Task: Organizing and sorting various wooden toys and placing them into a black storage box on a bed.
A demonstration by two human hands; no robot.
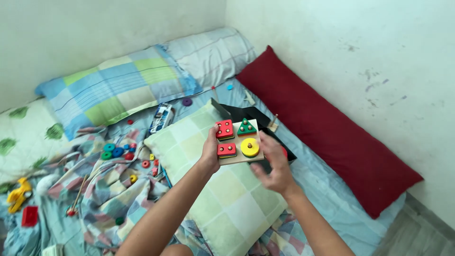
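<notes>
A wooden shape-sorting board [238, 159] carries a red square piece, a green triangle, a red rectangle and a yellow disc on pegs. My left hand [210, 151] grips the board's left edge and holds it up over a pale green checked pillow [222, 189]. My right hand [275, 166] is at the board's right side with fingers curled, slightly blurred; whether it touches the board I cannot tell. A black box [258, 116] lies just behind the board.
A long dark red bolster [332, 132] lies along the right wall. Blue-green checked pillows [123, 85] sit at the back. Several loose coloured rings [116, 151], a yellow toy [18, 193] and a red block [29, 215] are scattered on the crumpled blanket at left.
</notes>
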